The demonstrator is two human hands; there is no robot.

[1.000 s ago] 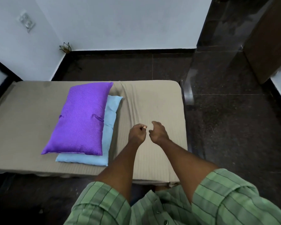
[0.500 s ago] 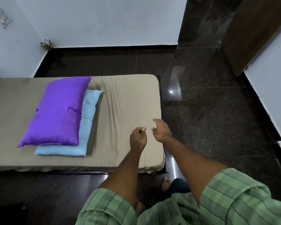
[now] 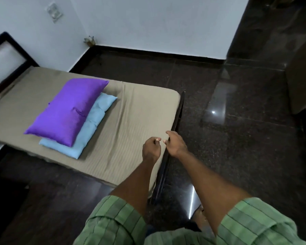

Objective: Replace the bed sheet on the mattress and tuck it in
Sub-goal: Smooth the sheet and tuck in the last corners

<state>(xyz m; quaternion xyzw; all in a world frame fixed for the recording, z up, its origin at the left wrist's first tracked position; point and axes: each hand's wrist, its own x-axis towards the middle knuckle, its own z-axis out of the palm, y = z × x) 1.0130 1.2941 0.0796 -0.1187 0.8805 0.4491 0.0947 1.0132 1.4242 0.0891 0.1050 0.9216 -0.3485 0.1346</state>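
While both bare arms are stretched forward from short green striped sleeves (image 3: 113,220), the left hand (image 3: 151,149) is seen loosely curled over the near right part of the beige ribbed bed sheet (image 3: 131,124), and the right hand (image 3: 176,144) is held just beside it, above the sheet's right edge and the dark bed frame rail (image 3: 177,119). Nothing is gripped by either hand; the fingers of both are bent inward with the fingertips of the two hands nearly meeting, and contact with the cloth cannot be told. The sheet is spread flat over the mattress, whose long axis runs from the hands away to the left, toward the dark-framed headboard (image 3: 5,55); faint creases run across it near the pillows. To the left of the hands and well apart from them, a shiny purple pillow (image 3: 67,110) is stacked on a pale blue pillow (image 3: 94,121), both laid slantwise across the sheet. Dark polished floor tiles (image 3: 237,138) surround the bed.
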